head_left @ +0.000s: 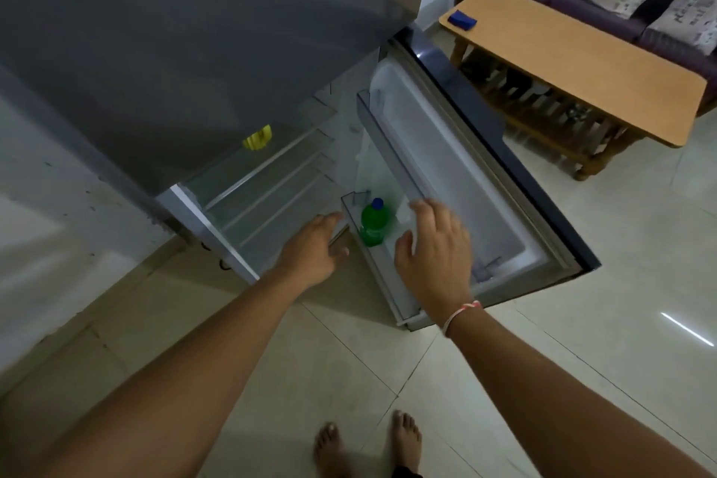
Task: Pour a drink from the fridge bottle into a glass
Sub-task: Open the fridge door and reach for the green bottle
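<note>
A green bottle (373, 223) with a blue cap stands upright in the lower rack of the open fridge door (481, 182). My right hand (434, 248) hovers just to the right of the bottle, fingers spread, holding nothing. To the bottle's left, my left hand (316, 244) reaches toward the rack's near corner, fingers apart and empty. No glass is in view.
The grey fridge (194, 50) stands open with bare shelves and a yellow item (257, 139) on an upper shelf. A wooden table (574, 58) with a blue object (461, 19) sits at the right, in front of a dark sofa with cushions. My bare feet stand on the tiled floor.
</note>
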